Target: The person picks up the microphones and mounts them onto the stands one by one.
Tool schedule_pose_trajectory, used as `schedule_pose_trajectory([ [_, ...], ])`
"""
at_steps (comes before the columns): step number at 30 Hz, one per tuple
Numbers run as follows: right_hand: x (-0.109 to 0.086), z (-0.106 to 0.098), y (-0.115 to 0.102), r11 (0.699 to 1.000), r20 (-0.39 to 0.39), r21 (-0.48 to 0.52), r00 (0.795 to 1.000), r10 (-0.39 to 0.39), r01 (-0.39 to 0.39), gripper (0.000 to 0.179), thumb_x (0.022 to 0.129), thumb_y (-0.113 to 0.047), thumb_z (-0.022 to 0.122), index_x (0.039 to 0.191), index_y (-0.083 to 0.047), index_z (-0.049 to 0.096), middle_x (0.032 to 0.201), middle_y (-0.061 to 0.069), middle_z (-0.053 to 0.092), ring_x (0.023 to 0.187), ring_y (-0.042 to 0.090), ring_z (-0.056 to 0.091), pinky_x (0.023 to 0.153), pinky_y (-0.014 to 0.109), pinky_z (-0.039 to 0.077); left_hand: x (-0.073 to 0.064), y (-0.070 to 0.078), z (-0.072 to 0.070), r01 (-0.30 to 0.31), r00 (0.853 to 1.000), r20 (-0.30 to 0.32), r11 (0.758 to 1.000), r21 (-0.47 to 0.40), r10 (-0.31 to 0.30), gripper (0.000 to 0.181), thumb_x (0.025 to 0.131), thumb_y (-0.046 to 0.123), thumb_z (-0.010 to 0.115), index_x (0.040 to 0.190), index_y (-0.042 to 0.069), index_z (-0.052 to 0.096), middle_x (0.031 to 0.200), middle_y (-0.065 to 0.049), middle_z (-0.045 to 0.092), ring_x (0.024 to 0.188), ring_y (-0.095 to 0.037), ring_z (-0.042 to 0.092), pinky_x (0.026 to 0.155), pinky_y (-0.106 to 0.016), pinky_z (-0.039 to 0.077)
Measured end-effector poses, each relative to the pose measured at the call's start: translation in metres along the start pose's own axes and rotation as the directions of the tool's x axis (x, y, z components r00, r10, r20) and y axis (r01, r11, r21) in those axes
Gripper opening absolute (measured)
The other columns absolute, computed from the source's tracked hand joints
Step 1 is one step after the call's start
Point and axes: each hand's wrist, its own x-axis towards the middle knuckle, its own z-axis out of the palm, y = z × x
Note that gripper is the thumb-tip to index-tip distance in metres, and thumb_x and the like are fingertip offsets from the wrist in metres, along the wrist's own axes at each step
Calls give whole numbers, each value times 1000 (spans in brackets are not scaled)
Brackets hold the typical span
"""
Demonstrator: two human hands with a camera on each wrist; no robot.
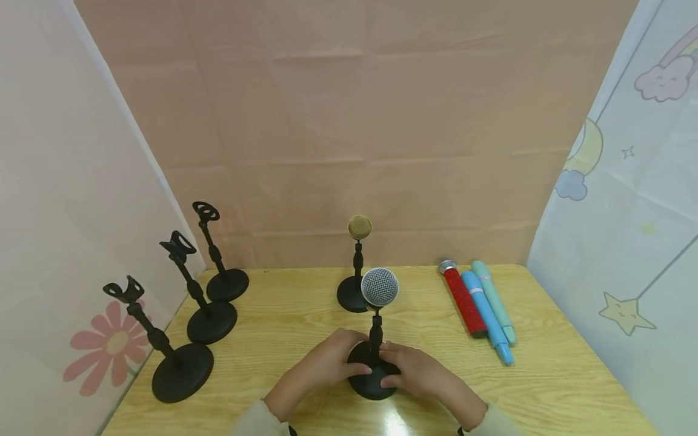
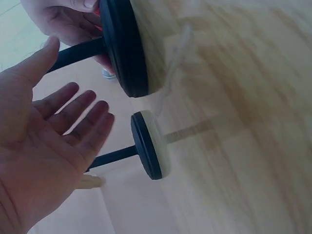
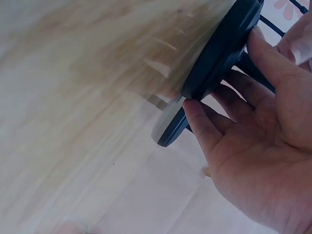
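Observation:
A silver-mesh microphone (image 1: 380, 287) sits on top of a black desk stand with a round base (image 1: 372, 383), near the table's front edge. From the right, my right hand (image 1: 415, 370) holds that base; in the right wrist view its thumb and fingers touch the rim. My left hand (image 1: 334, 358) is at the left side of the base. Its fingers (image 2: 73, 114) look extended and loose in the left wrist view, with the palm beside the stand's pole. Behind stands a second black stand (image 1: 357, 261) carrying a gold-mesh microphone (image 1: 360, 227).
Three black stands with bare clips, one at the front (image 1: 182, 372), one in the middle (image 1: 212, 322) and one at the back (image 1: 228, 284), line the left side. At right lie a red glittery microphone (image 1: 463, 300), a blue one (image 1: 487, 315) and a mint-green one (image 1: 493, 301).

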Motion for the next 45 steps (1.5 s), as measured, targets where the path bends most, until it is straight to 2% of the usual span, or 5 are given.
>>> schedule_pose_trajectory([
  [9,1,1,1,1000,2,5,1000,3,-3,61,91,-43,72,137,-4,63,143,13,59,132,33,56,106,47,47,-5,-4,9,1,999,45,994,110,-5,67,86,44,80,141,11,59,140,-2,60,125,-17,55,103,-34,50],
  [20,0,-1,0,1000,-1,26,1000,6,-6,62,91,-43,72,137,-3,62,144,14,58,133,35,54,106,49,47,-11,5,18,18,999,26,974,226,-24,74,87,45,78,143,2,56,142,-10,56,126,-19,56,101,-31,51],
  [33,0,-5,-2,997,12,73,1000,22,-23,63,91,-38,74,138,1,60,146,16,55,135,38,52,107,52,45,-9,10,21,75,992,80,969,236,-96,84,88,49,75,152,3,45,155,-13,45,140,-27,48,109,-39,46],
  [39,2,-6,4,994,21,99,999,42,-44,63,92,-35,73,140,3,58,149,18,52,138,39,48,109,55,42,-2,9,23,81,991,84,965,251,-105,85,89,51,71,154,4,42,158,-13,42,142,-27,46,110,-39,45],
  [45,8,-10,15,993,29,110,999,40,-43,62,93,-31,73,141,4,56,150,22,50,139,39,47,110,55,40,12,5,26,83,989,92,956,281,-113,86,89,53,69,155,5,40,159,-12,40,143,-25,44,112,-39,43],
])
